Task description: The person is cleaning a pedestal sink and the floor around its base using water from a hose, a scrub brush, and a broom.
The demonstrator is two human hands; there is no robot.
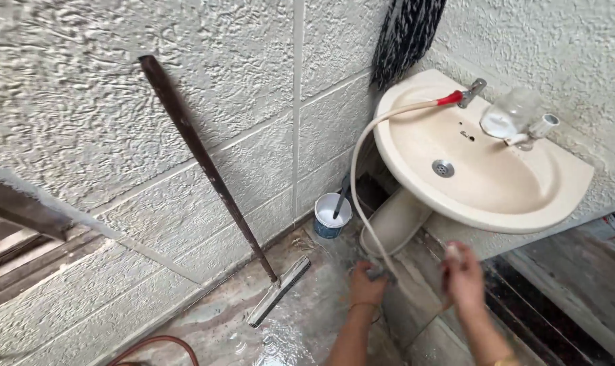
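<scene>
Looking down at a cream pedestal sink (517, 196) on a rough textured white wall (84, 102). A pale hose (359, 146) is pushed onto the sink's tap (471, 91) with a red end piece, loops out over the basin rim and drops down in front of the pedestal. The left hand (366, 285) is low beside the pedestal, fingers curled around the lower end of that hose, so it's gripping it just above the wet floor (294, 332). The right hand (463, 274) is just under the front rim of the sink, fingers closed, with something small and pale at the fingertips; it's blurred, so I can't tell what it is.

On the back ledge of the sink, beside a second tap, sits a clear glass bottle (511, 112). To the left of the pedestal, against the wall, there's a small white and blue bucket (332, 215) with a stick standing in it. Further left of the sink, a floor squeegee (279, 290) with a long dark handle leans on the wall, blade on the wet floor. A reddish hose (155, 347) curls on the floor well left of the sink.
</scene>
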